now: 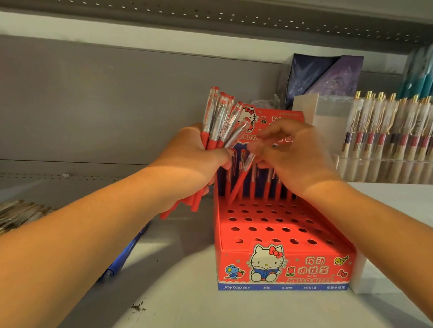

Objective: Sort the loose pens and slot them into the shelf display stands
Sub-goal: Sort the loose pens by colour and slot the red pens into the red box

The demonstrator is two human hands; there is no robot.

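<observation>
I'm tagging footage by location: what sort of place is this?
Probably a stationery shop: a metal shelf carries a red display stand with pen holes, beside a clear rack of gold-topped pens. The left hand grips a bunch of red pens; the right hand pinches one pen.

White shelf (220, 319), red pen stand (281, 250)

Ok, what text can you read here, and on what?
"HELLO KITTY": stand front.
"按动中性笔": stand front, above that.
"Joytop": blue strip along the stand's base.
Rest of the strip, back card, labels on pens: too blurred or hidden to read.
</observation>
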